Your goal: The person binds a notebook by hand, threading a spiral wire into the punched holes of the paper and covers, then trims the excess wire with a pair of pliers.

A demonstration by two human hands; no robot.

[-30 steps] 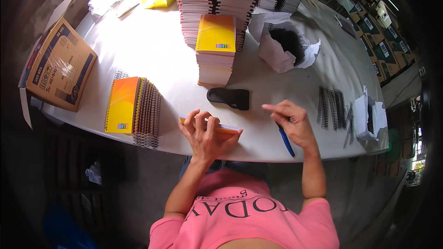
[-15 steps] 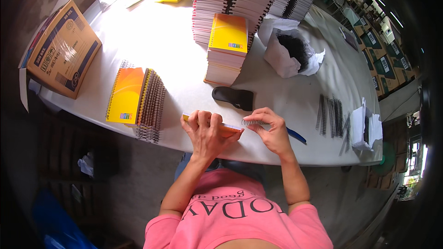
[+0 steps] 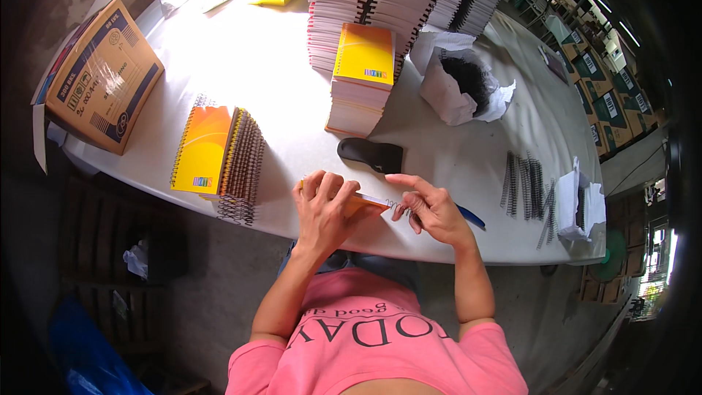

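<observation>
Near the table's front edge, my left hand [image 3: 322, 201] is closed around a small notebook [image 3: 360, 205] with a yellow-orange cover, mostly hidden under my fingers. My right hand [image 3: 435, 213] pinches a thin spiral binding coil [image 3: 395, 205] between thumb and fingers, its index finger stretched out above. The coil's free end meets the right end of the notebook; whether it has entered the holes is too small to tell. Just beyond both hands lies a black, shoe-sole-shaped object [image 3: 371, 154]. A blue-handled tool [image 3: 470, 217] rests beside my right hand, partly covered by it.
Coil-bound yellow notebooks [image 3: 201, 150] are stacked at left, near a cardboard box [image 3: 106, 77]. Ahead stand a yellow-topped notebook stack [image 3: 358, 80] and taller bound stacks [image 3: 340, 11]. Loose coils [image 3: 521, 186], a white box [image 3: 574, 201] and a paper-wrapped dark bundle [image 3: 446, 95] sit right.
My right hand has brought the coil closer against the notebook's end, and its index finger has straightened. My left hand has shifted slightly right with the notebook.
</observation>
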